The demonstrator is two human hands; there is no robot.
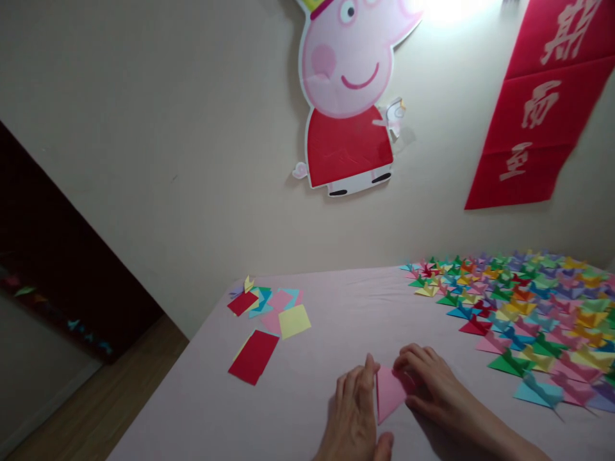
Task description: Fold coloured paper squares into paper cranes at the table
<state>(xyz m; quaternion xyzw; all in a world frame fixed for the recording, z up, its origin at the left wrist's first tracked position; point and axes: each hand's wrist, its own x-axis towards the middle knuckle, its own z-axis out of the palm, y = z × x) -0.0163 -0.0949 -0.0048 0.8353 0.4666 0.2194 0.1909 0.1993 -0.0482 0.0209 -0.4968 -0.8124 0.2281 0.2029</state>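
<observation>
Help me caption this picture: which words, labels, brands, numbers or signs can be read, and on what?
"期而至": white characters down the red banner, which runs out of the picture's top.
No other text can be made out, including on the pink paper.

Likely home room: cartoon pig cutout (350, 144) and red banner (523, 134) on wall (192, 160), wood-look floor (129, 384)

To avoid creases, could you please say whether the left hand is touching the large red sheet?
Apart: the head view shows tabletop between the left hand and the large red sheet.
</observation>
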